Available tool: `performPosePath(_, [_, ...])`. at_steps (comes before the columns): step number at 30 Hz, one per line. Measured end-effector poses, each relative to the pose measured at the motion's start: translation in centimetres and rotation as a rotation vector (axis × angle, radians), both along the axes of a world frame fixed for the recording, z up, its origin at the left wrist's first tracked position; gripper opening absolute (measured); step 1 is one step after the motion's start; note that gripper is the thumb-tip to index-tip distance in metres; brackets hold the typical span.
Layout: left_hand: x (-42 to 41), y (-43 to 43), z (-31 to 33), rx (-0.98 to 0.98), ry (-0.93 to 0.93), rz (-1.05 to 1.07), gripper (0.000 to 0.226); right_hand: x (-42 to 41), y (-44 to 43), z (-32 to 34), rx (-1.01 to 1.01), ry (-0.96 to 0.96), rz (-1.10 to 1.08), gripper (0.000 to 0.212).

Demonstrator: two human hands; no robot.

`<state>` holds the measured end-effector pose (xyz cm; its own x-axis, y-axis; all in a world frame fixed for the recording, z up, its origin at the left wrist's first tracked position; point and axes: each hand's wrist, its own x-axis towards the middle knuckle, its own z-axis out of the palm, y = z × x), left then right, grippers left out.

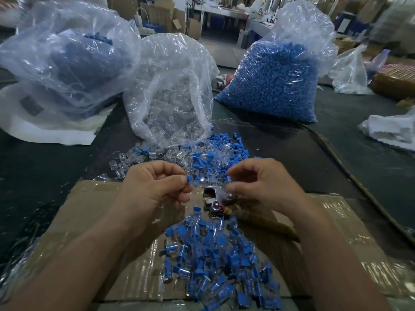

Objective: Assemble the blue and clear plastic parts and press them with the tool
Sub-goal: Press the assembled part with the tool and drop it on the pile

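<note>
Step in hand: the joining, as I judge it. A blue piece is up between my fingertips and the pressing has not begun.
Left hand (155,187): thumb and forefinger pinch a blue part (189,178) at their tips, and the other fingers are curled beneath.
Right hand (262,185): fingers are curled, with thumb and forefinger drawn close just across from my left fingertips. A clear piece may sit between them, but it is too blurred for me to tell.
Tool (213,199): a metal piece with a red bit lies on the cardboard (89,212) just below the gap between my hands, partly hidden under my right thumb. I cannot tell whether the thumb touches it.
Loose parts (197,156): mixed blue and clear, on the tabletop (45,164) just beyond both hands, at the mouth of the clear-part bag (173,97).
Blue-part bag (274,79): stands well beyond my right hand.
Finished pile (215,261): blue-in-clear pieces are heaped on the cardboard between my forearms, nearer to me than either hand.
Next move: I need a clear shell held steady in my right hand, its opening turned toward the blue part. The blue end then has to go in straight, not cocked. After that the joined piece goes down onto the tool for the squeeze.
Care: the parts are small and smooth, so I expect a firm pinch and square alignment to matter most.
</note>
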<state>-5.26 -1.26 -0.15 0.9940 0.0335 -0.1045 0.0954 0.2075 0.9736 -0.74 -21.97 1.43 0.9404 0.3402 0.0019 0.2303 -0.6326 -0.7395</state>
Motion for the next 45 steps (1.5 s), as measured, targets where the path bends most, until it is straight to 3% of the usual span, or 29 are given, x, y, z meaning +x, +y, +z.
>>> performPosePath(3, [-0.1, -0.3, 0.2, -0.027, 0.008, 0.018, 0.022, 0.5, -2.1, 0.4, -0.230, 0.132, 0.045, 0.031])
performPosePath(7, [0.2, 0.0, -0.1, -0.039, 0.040, 0.008, 0.020, 0.2, -3.1, 0.6, -0.349, 0.346, 0.150, 0.052])
performPosePath(10, [0.3, 0.3, -0.4, -0.063, 0.065, 0.011, 0.018, 0.3, -2.7, 0.1, -0.507, 0.308, 0.190, 0.073])
performPosePath(13, [0.3, 0.4, -0.6, -0.117, 0.078, 0.019, 0.010, 0.3, -2.1, 0.0, -0.586, 0.196, 0.193, 0.073])
performPosePath(20, [0.5, 0.6, -0.6, -0.094, 0.043, 0.007, 0.019, 0.1, -1.4, 0.2, -0.504, 0.104, 0.138, 0.027])
performPosePath(24, [0.6, 0.7, -0.8, -0.075, 0.028, 0.010, 0.019, 0.1, -0.9, 0.1, -0.517, 0.077, 0.121, 0.011])
performPosePath(28, [0.7, 0.8, -0.9, -0.050, 0.005, 0.015, 0.021, 0.2, -1.1, -0.1, -0.478, -0.033, 0.057, 0.023])
performPosePath(35, [0.6, 0.2, -1.2, -0.015, -0.071, 0.045, 0.007, -0.3, -0.4, -0.1, -0.372, -0.244, 0.017, 0.023])
performPosePath(45, [0.2, -0.3, -1.2, 0.061, -0.200, 0.124, 0.006, -1.3, 1.7, -0.5, -0.329, -0.234, 0.109, 0.029])
